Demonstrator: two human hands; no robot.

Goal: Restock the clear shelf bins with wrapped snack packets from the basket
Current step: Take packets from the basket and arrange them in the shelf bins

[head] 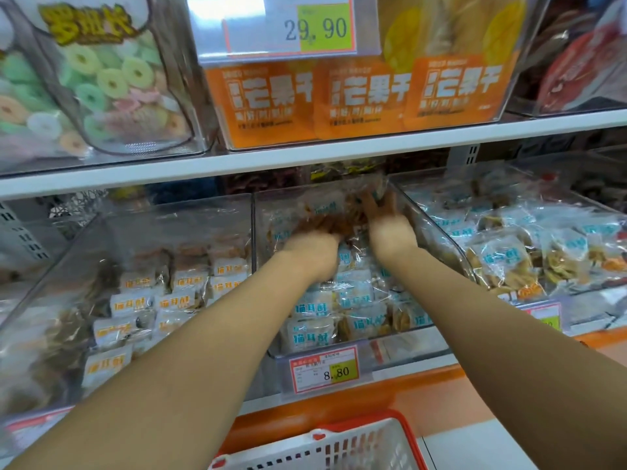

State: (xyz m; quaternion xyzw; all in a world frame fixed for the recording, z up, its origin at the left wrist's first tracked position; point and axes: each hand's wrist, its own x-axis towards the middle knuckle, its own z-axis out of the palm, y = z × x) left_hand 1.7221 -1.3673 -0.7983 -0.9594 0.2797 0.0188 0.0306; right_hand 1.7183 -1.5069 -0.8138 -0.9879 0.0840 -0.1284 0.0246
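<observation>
Both my arms reach into the middle clear bin on the lower shelf. My left hand and my right hand hold a bunch of wrapped snack packets with blue print between them, at the back of the bin. The hands are blurred, so single fingers are hard to make out. More blue-print packets lie stacked in the front of the same bin. The red and white basket is at the bottom edge, below the shelf; its inside is barely visible.
A bin of orange-print packets stands to the left, another bin of blue-print packets to the right. A price tag hangs on the middle bin's front. The upper shelf carries orange mango boxes and ring candy.
</observation>
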